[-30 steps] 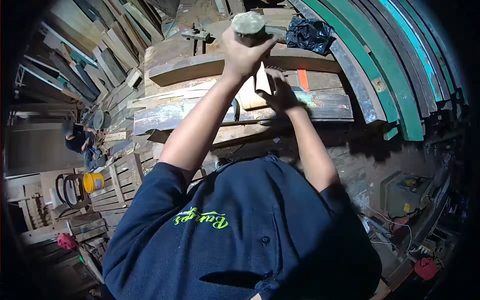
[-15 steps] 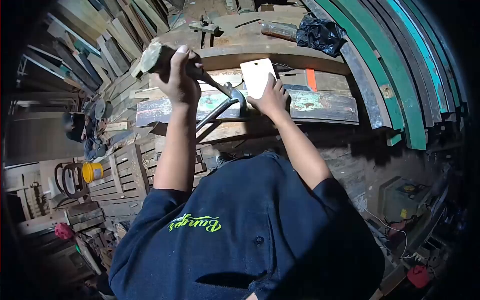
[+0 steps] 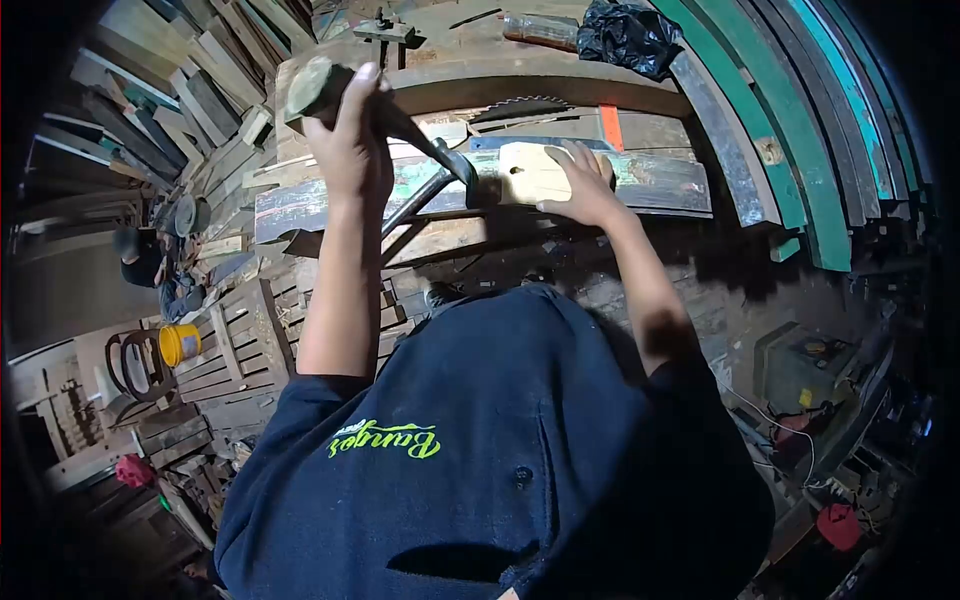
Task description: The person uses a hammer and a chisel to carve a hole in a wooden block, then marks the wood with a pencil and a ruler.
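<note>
My left hand point(image 3: 350, 140) is closed around a thick, dark wooden-handled tool point(image 3: 412, 130) with a pale, blunt end at the upper left. It tapers toward a bent metal bar point(image 3: 425, 195) that slants over the edge of a paint-worn plank point(image 3: 660, 185); I cannot tell whether the two are one piece. My right hand point(image 3: 588, 185) grips a pale wooden block point(image 3: 535, 172) on the plank, thumb at the near side and fingers across the top. A small dark hole shows near the block's left end.
Behind the plank are a toothed saw blade point(image 3: 525, 101), an orange strip point(image 3: 611, 127) and a long curved beam point(image 3: 450, 94). A black plastic bag point(image 3: 630, 40) lies farther back. Long green boards point(image 3: 800, 130) run along the right; a yellow bucket point(image 3: 180, 344) stands at left.
The pale block has tipped from a raised, face-on position down onto the plank, and my right hand has shifted right with it. My left hand keeps its hold on the tool.
</note>
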`<state>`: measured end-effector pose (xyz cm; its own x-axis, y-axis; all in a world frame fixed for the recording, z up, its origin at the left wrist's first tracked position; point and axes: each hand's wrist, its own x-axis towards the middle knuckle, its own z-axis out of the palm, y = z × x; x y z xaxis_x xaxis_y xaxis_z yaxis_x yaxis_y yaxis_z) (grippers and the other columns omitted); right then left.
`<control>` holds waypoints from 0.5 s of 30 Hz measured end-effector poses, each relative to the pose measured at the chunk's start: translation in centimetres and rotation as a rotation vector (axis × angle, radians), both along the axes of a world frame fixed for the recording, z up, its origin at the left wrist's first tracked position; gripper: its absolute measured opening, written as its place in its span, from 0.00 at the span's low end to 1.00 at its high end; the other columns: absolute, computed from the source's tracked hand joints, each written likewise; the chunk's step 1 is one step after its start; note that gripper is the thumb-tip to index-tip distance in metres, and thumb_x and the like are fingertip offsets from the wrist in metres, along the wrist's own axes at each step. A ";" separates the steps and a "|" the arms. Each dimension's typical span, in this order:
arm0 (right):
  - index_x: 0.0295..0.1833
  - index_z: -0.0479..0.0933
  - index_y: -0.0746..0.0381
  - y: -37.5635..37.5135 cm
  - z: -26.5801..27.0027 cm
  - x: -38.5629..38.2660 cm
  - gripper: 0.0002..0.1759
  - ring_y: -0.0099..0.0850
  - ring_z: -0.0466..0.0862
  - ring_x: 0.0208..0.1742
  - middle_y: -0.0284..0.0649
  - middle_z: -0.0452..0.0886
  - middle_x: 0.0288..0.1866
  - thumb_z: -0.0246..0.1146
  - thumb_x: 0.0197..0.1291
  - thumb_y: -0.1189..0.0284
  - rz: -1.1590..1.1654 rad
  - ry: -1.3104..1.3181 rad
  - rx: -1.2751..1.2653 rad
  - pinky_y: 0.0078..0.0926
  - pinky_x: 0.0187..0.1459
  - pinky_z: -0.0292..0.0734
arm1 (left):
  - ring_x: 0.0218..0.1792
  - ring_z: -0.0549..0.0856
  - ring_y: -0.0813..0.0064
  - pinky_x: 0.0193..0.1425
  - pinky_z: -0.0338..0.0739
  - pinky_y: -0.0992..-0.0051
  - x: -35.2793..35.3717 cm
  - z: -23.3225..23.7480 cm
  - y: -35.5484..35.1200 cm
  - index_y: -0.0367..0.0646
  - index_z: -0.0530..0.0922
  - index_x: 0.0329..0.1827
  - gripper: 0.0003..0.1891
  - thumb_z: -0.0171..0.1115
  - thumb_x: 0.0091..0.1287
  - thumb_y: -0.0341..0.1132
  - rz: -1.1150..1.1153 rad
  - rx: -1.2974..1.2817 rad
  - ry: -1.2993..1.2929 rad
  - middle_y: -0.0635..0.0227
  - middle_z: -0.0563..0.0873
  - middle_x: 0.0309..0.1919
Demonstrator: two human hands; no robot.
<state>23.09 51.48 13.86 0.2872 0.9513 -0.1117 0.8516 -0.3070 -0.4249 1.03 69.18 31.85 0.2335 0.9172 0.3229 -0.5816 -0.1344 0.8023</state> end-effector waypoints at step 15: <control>0.77 0.61 0.45 -1.5 -3.4 -0.3 0.40 0.48 0.49 0.82 0.48 0.52 0.81 0.66 0.59 0.59 -0.001 -0.128 0.306 0.61 0.76 0.35 | 0.29 0.84 0.81 0.30 0.78 0.79 3.0 -4.1 -3.4 0.38 0.78 0.42 0.14 0.76 0.58 0.30 -0.347 0.067 0.248 0.68 0.85 0.31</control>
